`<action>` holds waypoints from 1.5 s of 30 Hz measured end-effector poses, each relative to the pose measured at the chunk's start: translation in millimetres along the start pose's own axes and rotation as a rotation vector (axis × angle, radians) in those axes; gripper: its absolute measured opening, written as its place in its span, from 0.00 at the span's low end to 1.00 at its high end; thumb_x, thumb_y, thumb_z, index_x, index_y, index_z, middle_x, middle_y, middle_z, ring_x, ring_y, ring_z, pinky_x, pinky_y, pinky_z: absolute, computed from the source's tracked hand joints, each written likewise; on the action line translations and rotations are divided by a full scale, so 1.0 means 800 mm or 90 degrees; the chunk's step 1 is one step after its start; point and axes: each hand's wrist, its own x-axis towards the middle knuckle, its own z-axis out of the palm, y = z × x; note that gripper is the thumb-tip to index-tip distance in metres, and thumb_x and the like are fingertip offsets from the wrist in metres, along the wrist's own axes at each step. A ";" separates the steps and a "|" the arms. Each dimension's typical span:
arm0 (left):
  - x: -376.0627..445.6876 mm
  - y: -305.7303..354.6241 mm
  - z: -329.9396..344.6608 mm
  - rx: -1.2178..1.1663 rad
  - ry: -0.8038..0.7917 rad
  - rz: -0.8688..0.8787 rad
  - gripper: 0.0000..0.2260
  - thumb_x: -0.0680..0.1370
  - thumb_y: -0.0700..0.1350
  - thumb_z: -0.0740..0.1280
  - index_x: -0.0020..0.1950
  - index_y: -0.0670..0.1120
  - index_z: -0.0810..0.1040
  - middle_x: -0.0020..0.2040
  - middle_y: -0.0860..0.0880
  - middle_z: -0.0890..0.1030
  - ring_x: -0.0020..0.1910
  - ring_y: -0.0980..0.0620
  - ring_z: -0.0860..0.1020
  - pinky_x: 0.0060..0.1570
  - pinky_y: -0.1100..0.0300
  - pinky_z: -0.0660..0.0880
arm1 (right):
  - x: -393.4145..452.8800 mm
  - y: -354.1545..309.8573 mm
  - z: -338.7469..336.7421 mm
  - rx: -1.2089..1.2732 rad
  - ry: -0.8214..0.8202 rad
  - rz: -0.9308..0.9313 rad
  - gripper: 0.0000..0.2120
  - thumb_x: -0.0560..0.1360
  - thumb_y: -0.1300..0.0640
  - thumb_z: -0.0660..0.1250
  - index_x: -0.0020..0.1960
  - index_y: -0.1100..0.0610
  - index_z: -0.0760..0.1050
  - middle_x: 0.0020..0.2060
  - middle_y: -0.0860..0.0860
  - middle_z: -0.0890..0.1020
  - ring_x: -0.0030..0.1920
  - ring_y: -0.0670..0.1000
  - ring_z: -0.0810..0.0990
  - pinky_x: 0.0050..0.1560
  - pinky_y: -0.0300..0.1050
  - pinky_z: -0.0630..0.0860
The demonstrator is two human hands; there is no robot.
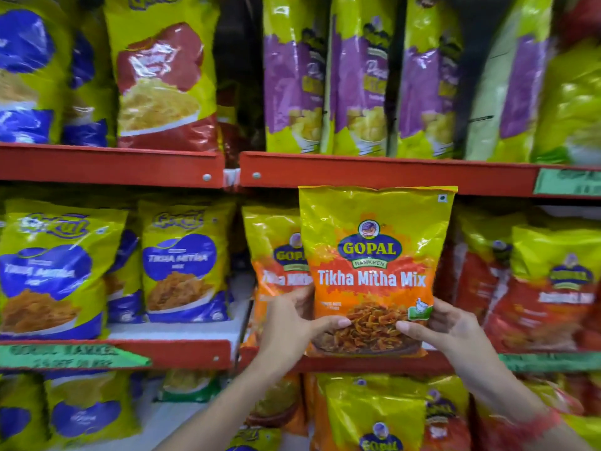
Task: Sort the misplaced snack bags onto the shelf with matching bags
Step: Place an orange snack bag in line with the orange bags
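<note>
A yellow and orange snack bag marked Gopal Tikha Mitha Mix stands upright in front of the middle shelf. My left hand grips its lower left side and my right hand grips its lower right side. Just behind it on the left stands a matching orange bag, partly hidden by the held one. The held bag's bottom edge is level with the red front lip of the middle shelf.
Blue and yellow Tikha Mitha bags fill the middle shelf to the left, red bags to the right. Purple bags and a red bag line the upper shelf. More yellow bags sit below.
</note>
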 end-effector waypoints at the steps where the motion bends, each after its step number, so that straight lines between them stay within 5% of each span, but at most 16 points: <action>1: 0.011 -0.004 0.027 -0.007 -0.010 0.002 0.19 0.62 0.35 0.79 0.47 0.51 0.81 0.38 0.62 0.86 0.44 0.61 0.84 0.42 0.68 0.78 | 0.005 0.004 -0.025 -0.007 0.007 -0.001 0.19 0.64 0.68 0.75 0.52 0.54 0.81 0.45 0.48 0.89 0.46 0.42 0.86 0.44 0.30 0.80; 13: 0.063 -0.057 0.130 0.048 -0.010 -0.019 0.22 0.63 0.43 0.79 0.55 0.52 0.78 0.46 0.60 0.83 0.48 0.63 0.83 0.45 0.71 0.77 | 0.049 0.076 -0.107 -0.009 0.039 0.068 0.19 0.69 0.70 0.72 0.55 0.53 0.80 0.49 0.49 0.88 0.50 0.44 0.86 0.46 0.34 0.82; 18: 0.063 -0.061 0.131 0.064 -0.015 -0.006 0.24 0.65 0.43 0.77 0.59 0.54 0.76 0.48 0.63 0.82 0.49 0.68 0.81 0.50 0.71 0.77 | 0.054 0.088 -0.111 -0.008 0.050 0.074 0.21 0.69 0.68 0.74 0.60 0.55 0.79 0.51 0.50 0.88 0.56 0.50 0.84 0.52 0.53 0.82; 21: 0.059 -0.062 0.129 0.083 -0.021 -0.010 0.23 0.66 0.47 0.77 0.56 0.61 0.74 0.49 0.65 0.81 0.50 0.69 0.80 0.51 0.70 0.77 | 0.051 0.087 -0.110 -0.003 0.047 0.079 0.22 0.68 0.67 0.74 0.60 0.52 0.79 0.51 0.45 0.88 0.55 0.43 0.84 0.46 0.33 0.82; 24: 0.053 -0.058 0.126 0.086 -0.034 -0.025 0.24 0.66 0.52 0.77 0.58 0.63 0.73 0.53 0.63 0.81 0.54 0.65 0.80 0.55 0.64 0.78 | 0.044 0.088 -0.104 -0.002 0.063 0.085 0.23 0.68 0.67 0.75 0.58 0.48 0.77 0.45 0.37 0.87 0.49 0.34 0.84 0.43 0.27 0.79; 28: 0.035 -0.047 0.113 0.048 -0.057 -0.025 0.29 0.68 0.46 0.76 0.67 0.53 0.69 0.57 0.66 0.75 0.50 0.77 0.75 0.52 0.76 0.72 | 0.029 0.083 -0.083 -0.018 0.096 0.077 0.27 0.68 0.66 0.76 0.64 0.55 0.75 0.53 0.44 0.84 0.49 0.32 0.83 0.42 0.25 0.77; 31: 0.020 -0.043 0.094 0.055 -0.057 -0.042 0.35 0.68 0.49 0.75 0.71 0.44 0.67 0.69 0.52 0.73 0.65 0.64 0.73 0.66 0.63 0.71 | 0.016 0.074 -0.064 -0.019 0.114 0.078 0.43 0.65 0.57 0.79 0.75 0.53 0.62 0.65 0.47 0.79 0.60 0.36 0.79 0.60 0.37 0.78; 33: 0.008 -0.039 0.078 0.054 -0.061 -0.049 0.35 0.68 0.51 0.74 0.72 0.43 0.67 0.72 0.48 0.71 0.70 0.54 0.70 0.70 0.56 0.68 | 0.008 0.069 -0.048 -0.033 0.152 0.103 0.56 0.65 0.50 0.79 0.80 0.49 0.45 0.76 0.48 0.64 0.75 0.47 0.64 0.74 0.50 0.63; 35: -0.002 -0.039 0.060 0.056 -0.061 -0.050 0.33 0.69 0.50 0.74 0.72 0.44 0.68 0.71 0.47 0.71 0.70 0.52 0.70 0.69 0.58 0.68 | 0.000 0.064 -0.026 -0.019 0.184 0.099 0.61 0.64 0.48 0.78 0.79 0.48 0.36 0.79 0.49 0.54 0.78 0.49 0.53 0.76 0.51 0.55; 42: -0.042 -0.034 -0.002 0.014 -0.052 -0.060 0.32 0.67 0.53 0.74 0.68 0.44 0.73 0.66 0.48 0.77 0.65 0.55 0.75 0.65 0.63 0.71 | -0.041 0.045 0.053 -0.047 0.233 0.104 0.60 0.63 0.42 0.78 0.79 0.46 0.38 0.79 0.44 0.52 0.79 0.48 0.52 0.78 0.53 0.55; 45: -0.062 -0.034 -0.032 0.012 -0.030 -0.082 0.25 0.70 0.49 0.73 0.66 0.43 0.75 0.63 0.48 0.80 0.61 0.55 0.78 0.64 0.61 0.73 | -0.062 0.037 0.106 -0.033 0.207 0.093 0.53 0.67 0.47 0.76 0.80 0.48 0.44 0.77 0.43 0.57 0.77 0.46 0.56 0.75 0.46 0.58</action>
